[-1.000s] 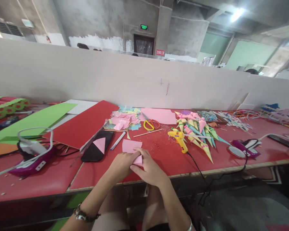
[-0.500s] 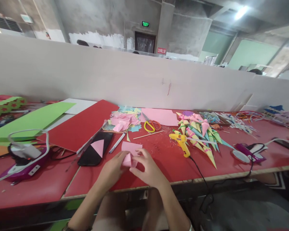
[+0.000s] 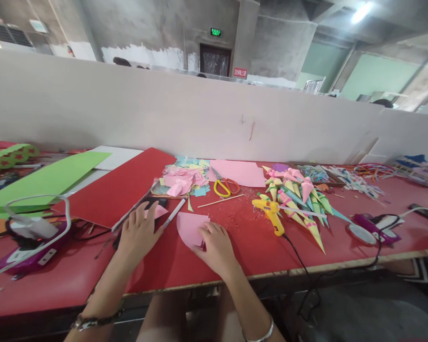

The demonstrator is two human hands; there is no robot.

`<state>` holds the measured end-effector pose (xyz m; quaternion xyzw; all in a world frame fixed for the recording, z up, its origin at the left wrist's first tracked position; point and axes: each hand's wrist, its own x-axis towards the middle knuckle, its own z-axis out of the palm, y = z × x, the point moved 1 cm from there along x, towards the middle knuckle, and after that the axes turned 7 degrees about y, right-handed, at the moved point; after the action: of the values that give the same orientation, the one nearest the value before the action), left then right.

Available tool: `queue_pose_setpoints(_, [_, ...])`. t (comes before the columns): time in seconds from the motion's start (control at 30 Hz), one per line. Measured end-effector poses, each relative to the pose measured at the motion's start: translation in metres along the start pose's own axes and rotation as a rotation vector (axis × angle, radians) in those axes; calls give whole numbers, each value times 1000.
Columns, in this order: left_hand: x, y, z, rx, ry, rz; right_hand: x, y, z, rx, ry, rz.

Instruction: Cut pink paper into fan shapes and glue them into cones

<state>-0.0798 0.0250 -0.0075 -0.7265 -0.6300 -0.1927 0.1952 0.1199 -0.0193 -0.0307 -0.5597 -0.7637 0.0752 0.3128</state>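
My left hand (image 3: 137,235) has its fingers spread over a black phone (image 3: 160,205), beside a pink paper piece (image 3: 157,212) lying on it; whether the fingertips touch the paper, I cannot tell. To the right, my right hand (image 3: 216,248) grips the lower right edge of pink paper (image 3: 190,227) with a curved left side, thumb below and fingers on top. More than one layer seems to lie there. A white pen (image 3: 174,212) rests between the phone and the pink paper, close to my left thumb.
Scissors (image 3: 223,187) and a thin stick (image 3: 220,201) lie beyond my hands, near paper scraps (image 3: 183,178). A yellow glue gun (image 3: 271,214) with a trailing cord sits right, by several paper cones (image 3: 312,228). Purple power strips (image 3: 43,251) and a red sheet (image 3: 117,190) are also there.
My hands were together around a small folded pink paper. My left hand has moved left to the phone and spread its fingers; my right hand now rests at the flat pink paper.
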Motion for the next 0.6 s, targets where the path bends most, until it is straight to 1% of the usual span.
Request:
queue_pose_setpoints(0.07, [-5,9,2,-118,-46,72,0,0,-1,-20,2,-6])
queue_pose_setpoints(0.17, [-13,24,4,-338,-184,228,0,1,-2,-24,6,-18])
queue_pose_setpoints(0.23, [-17,34,5,-444,-240,288,1,1,-3,-18,13,-28])
queue_pose_setpoints(0.3, [-18,42,5,-491,-275,293,2,2,-5,-13,17,-35])
queue_pose_setpoints(0.43, [-14,51,4,-510,-349,275,5,5,-7,17,-15,-42])
queue_pose_setpoints(0.6, [-12,57,2,-504,-339,273,5,6,-7,53,-14,-9])
